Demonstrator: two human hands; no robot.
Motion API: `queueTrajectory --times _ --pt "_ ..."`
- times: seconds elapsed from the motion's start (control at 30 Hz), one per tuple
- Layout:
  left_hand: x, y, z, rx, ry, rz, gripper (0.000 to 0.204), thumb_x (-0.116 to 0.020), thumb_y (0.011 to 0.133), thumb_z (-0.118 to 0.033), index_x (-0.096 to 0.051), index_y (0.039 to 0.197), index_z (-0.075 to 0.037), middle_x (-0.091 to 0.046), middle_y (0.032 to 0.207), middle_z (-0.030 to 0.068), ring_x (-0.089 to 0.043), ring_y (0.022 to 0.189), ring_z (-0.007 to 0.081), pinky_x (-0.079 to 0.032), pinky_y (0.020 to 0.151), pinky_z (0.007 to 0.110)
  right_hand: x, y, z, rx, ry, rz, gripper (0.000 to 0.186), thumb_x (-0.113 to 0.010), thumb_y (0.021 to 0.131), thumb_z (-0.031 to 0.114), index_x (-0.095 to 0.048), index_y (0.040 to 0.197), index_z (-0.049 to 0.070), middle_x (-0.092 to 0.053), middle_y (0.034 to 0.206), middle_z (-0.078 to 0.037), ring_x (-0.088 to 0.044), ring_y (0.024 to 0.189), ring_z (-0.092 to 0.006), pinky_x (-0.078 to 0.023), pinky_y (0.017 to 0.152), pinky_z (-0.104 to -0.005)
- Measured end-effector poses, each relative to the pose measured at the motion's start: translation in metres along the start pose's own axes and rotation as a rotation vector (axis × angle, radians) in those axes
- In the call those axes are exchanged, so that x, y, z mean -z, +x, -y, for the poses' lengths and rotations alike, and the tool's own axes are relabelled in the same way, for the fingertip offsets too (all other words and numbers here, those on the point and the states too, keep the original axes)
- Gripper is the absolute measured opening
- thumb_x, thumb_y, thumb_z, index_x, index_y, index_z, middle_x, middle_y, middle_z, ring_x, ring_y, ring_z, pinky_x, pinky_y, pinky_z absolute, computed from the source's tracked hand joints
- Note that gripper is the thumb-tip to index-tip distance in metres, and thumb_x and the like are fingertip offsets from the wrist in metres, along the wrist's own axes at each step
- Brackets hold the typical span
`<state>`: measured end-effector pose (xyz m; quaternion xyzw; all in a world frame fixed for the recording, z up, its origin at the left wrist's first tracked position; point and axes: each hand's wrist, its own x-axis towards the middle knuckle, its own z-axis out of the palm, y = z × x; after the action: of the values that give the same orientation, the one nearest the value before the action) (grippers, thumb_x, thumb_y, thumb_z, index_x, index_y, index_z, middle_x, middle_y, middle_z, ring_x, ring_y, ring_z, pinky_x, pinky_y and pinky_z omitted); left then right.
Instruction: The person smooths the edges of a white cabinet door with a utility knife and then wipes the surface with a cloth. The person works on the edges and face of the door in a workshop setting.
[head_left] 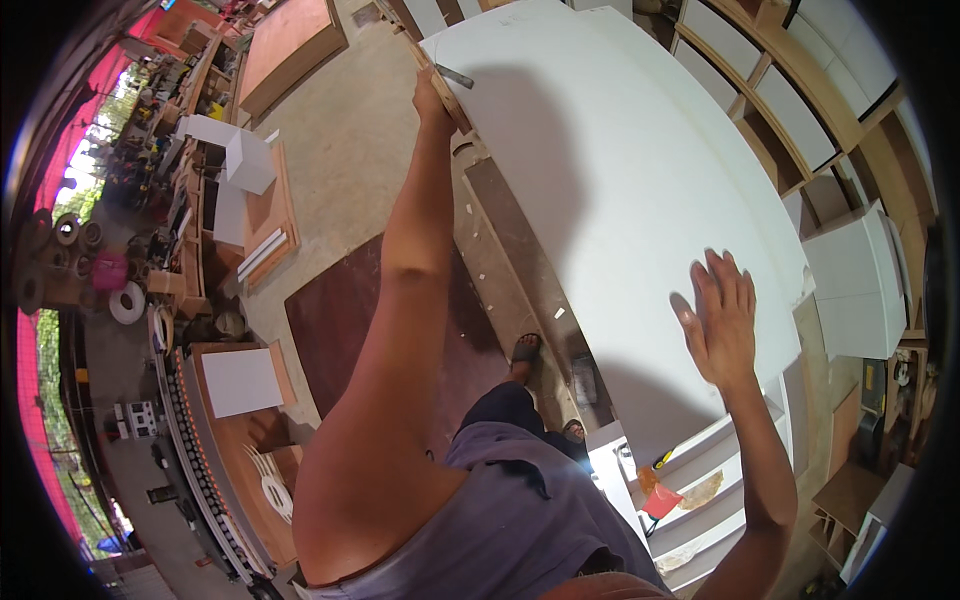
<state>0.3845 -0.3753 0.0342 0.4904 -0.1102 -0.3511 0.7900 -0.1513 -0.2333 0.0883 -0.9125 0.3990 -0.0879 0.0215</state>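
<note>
A large white panel (630, 190) lies in front of me, spanning from the upper middle to the right. At its far left edge, beside a narrow wooden strip (458, 112), my left hand (430, 98) is closed with the arm stretched out. A short grey bar-shaped thing (455, 76) juts from beside that hand over the panel; its other end is hidden. Over the panel's near right part is my right hand (724, 325), palm down and holding nothing, its fingers spread. Whether it touches the surface I cannot tell.
Near me, a white slatted frame (690, 545) carries a yellow-and-black cutter (662, 460) and a red container (660, 501). A dark brown board (345, 320) lies on the floor to the left. White cabinet units (850, 285) stand at right. A cluttered workbench (180, 255) runs along the left.
</note>
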Motion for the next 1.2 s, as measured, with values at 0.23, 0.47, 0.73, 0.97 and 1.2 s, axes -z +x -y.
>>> queueTrajectory --times 0.23,0.47,0.73,0.97,1.2 --pt "0.019 -0.112 0.04 -0.015 -0.105 0.127 0.041 -0.051 0.096 -0.041 -0.056 0.117 -0.006 -0.064 0.109 0.0138 -0.064 0.099 0.0324 -0.053 0.091 0.046 -0.006 -0.01 0.001 0.028 0.03 -0.162 0.05 -0.043 0.103 0.043 -0.05 0.136 0.005 -0.043 0.146 -0.018 -0.036 0.14 -0.039 -0.025 0.115 -0.0592" --pt "0.018 -0.289 0.071 0.003 -0.105 0.134 0.05 -0.06 0.093 -0.036 -0.052 0.13 -0.002 -0.061 0.108 0.0114 -0.064 0.098 0.027 -0.053 0.087 0.041 -0.024 -0.019 -0.006 0.016 0.025 -0.293 0.041 -0.048 0.103 0.042 -0.056 0.127 0.011 -0.051 0.141 -0.011 -0.044 0.135 -0.0291 -0.03 0.112 -0.0561" --pt "0.012 -0.456 0.103 -0.024 -0.138 0.15 0.037 -0.052 0.098 -0.038 -0.057 0.115 -0.005 -0.064 0.096 0.0108 -0.066 0.085 0.0227 -0.056 0.075 0.037 -0.026 -0.023 -0.007 -0.038 0.02 -0.296 0.039 -0.048 0.102 0.042 -0.058 0.123 0.011 -0.054 0.138 -0.008 -0.047 0.132 -0.0258 -0.032 0.111 -0.0516" --pt "0.014 -0.571 0.126 -0.043 -0.091 0.054 0.036 -0.057 0.098 -0.038 -0.058 0.113 -0.005 -0.063 0.093 0.0069 -0.065 0.079 0.0203 -0.055 0.07 0.034 -0.031 -0.024 -0.008 -0.047 0.05 -0.311 0.042 -0.046 0.102 0.044 -0.06 0.123 0.011 -0.055 0.137 -0.009 -0.048 0.131 -0.0261 -0.031 0.113 -0.0515" --pt "0.012 -0.646 0.133 0.069 -0.006 -0.05 0.033 -0.056 0.099 -0.037 -0.056 0.113 -0.007 -0.059 0.086 0.0047 -0.061 0.072 0.0153 -0.054 0.062 0.03 -0.031 -0.025 -0.009 -0.063 0.068 -0.286 0.047 -0.042 0.102 0.045 -0.059 0.128 0.01 -0.054 0.139 -0.01 -0.046 0.134 -0.0257 -0.03 0.114 -0.0519"
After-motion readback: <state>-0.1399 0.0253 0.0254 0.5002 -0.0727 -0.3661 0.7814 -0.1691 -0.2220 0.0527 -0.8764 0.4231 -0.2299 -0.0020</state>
